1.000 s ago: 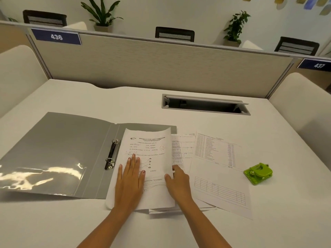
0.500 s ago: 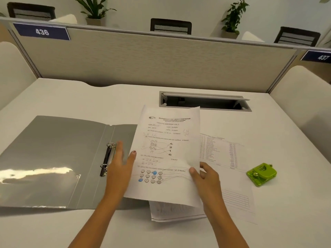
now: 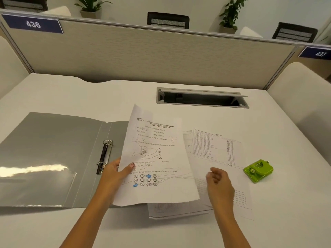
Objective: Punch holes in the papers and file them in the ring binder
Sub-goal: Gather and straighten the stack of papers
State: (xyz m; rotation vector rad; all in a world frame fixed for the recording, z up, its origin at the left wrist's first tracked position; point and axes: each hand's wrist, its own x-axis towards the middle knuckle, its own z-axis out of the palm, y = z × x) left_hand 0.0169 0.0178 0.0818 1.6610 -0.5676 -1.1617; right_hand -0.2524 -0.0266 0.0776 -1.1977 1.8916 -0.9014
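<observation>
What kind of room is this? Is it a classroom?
More likely a shared office or study hall: a beige fabric desk divider carries blue number plates, a grey cable hatch sits in the white desk, and black mesh office chairs stand behind.

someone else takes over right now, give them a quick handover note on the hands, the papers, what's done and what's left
Left hand grips the worksheet by its left edge, raised above the desk. Right hand is free, fingers loosely curled, above the loose papers.
Ring binder lies open at left, nothing on its rings. The green hole punch sits on the desk at right, apart from both hands.
Done: one sheet picked up; no punched holes show in it.
Left: punch every sheet, then file them on the rings.
</observation>
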